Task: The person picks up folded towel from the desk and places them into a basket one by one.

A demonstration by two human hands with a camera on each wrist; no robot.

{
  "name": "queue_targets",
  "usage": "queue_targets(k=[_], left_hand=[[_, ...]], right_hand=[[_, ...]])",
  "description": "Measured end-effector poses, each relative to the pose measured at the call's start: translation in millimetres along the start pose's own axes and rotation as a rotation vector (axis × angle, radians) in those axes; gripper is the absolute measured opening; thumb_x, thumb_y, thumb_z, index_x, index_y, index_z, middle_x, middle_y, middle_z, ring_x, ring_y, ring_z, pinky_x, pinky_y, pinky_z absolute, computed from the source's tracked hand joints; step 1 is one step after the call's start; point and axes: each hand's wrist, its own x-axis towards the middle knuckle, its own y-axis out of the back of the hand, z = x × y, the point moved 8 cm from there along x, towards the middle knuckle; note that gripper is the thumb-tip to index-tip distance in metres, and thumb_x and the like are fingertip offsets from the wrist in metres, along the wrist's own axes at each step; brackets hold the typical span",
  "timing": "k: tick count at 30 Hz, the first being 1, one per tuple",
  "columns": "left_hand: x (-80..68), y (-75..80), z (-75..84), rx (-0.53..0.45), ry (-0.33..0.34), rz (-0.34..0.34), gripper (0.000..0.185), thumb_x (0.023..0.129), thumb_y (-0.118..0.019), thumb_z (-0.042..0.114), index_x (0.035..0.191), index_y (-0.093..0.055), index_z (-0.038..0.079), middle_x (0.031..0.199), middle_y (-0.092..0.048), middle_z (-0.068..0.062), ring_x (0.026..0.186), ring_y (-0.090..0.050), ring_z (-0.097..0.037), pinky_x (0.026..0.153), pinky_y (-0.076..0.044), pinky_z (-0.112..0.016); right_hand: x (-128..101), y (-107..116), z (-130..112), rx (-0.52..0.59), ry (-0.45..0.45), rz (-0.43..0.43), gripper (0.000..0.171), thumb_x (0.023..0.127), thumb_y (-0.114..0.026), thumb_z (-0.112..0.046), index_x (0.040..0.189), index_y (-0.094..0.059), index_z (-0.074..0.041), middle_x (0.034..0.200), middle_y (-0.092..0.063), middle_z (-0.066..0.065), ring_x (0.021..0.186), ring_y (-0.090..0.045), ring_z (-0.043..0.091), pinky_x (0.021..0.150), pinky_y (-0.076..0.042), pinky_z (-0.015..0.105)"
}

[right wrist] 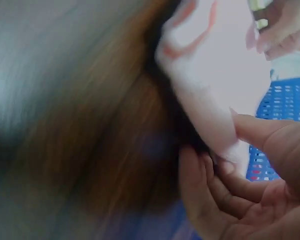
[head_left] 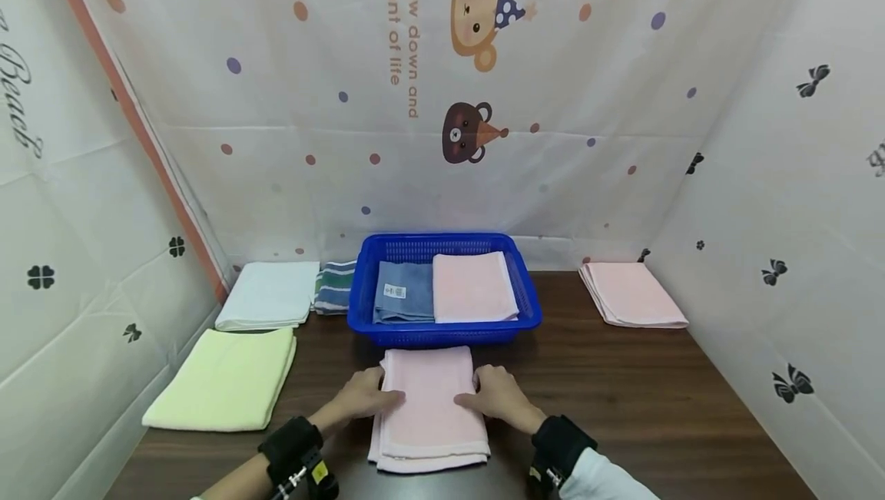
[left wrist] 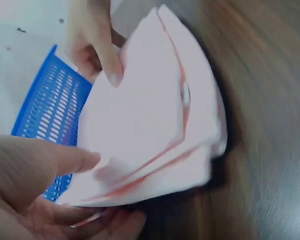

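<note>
A folded pink towel (head_left: 430, 415) lies in front of the blue basket, between both hands. My left hand (head_left: 369, 395) grips its left edge, thumb on top and fingers beneath, as the left wrist view shows at the towel (left wrist: 135, 110). On the opposite edge my right hand (head_left: 502, 398) pinches the towel (right wrist: 215, 75) between thumb and fingers. Its layers gape a little at the near end in the left wrist view. Behind it stands the blue plastic basket (head_left: 442, 336), holding a folded blue towel (head_left: 415, 296) with a white label and another folded pink towel (head_left: 475, 289).
At left lie a folded yellow towel (head_left: 224, 381), a white towel (head_left: 270, 294) and a striped green-and-blue towel (head_left: 335, 286) against the basket. A further pink towel (head_left: 636, 294) sits at the right back of the wooden table (head_left: 622, 423). Printed cloth walls (head_left: 276, 100) enclose the table.
</note>
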Motion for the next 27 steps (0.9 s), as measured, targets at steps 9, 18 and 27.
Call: queue_targets(k=[9,18,27], left_hand=[[-4.5,-10.2,-29.4,-0.521,0.294,-0.093,0.03,0.095,-0.067,0.019,0.109,-0.06,-0.007,0.093,-0.068,-0.012,0.082,-0.066,-0.02,0.077,-0.063,-0.039],[0.3,3.0,-26.9,-0.452,0.201,-0.044,0.033,0.094,-0.071,0.019,0.116,-0.066,-0.005,0.088,-0.073,-0.008,0.075,-0.068,-0.015,0.066,-0.061,-0.033],[-32.4,44.9,-0.3,-0.653,0.006,-0.207,0.074,0.098,-0.069,0.03,0.153,-0.035,-0.006,0.119,-0.073,-0.013,0.102,-0.072,-0.022,0.087,-0.061,-0.043]], right_hand=[[-7,-14,26,0.56,-0.33,-0.207,0.037,0.1,-0.066,-0.025,0.117,-0.06,0.006,0.092,-0.067,0.01,0.075,-0.065,0.016,0.064,-0.062,0.031],[4,-9,4,0.654,-0.187,-0.295,0.038,0.107,-0.054,-0.023,0.126,-0.061,0.009,0.089,-0.07,0.005,0.074,-0.067,0.011,0.064,-0.062,0.028],[-19,33,-44,0.698,0.014,-0.297,0.045,0.106,-0.056,-0.024,0.136,-0.056,0.01,0.095,-0.077,0.011,0.079,-0.074,0.015,0.069,-0.064,0.036]])
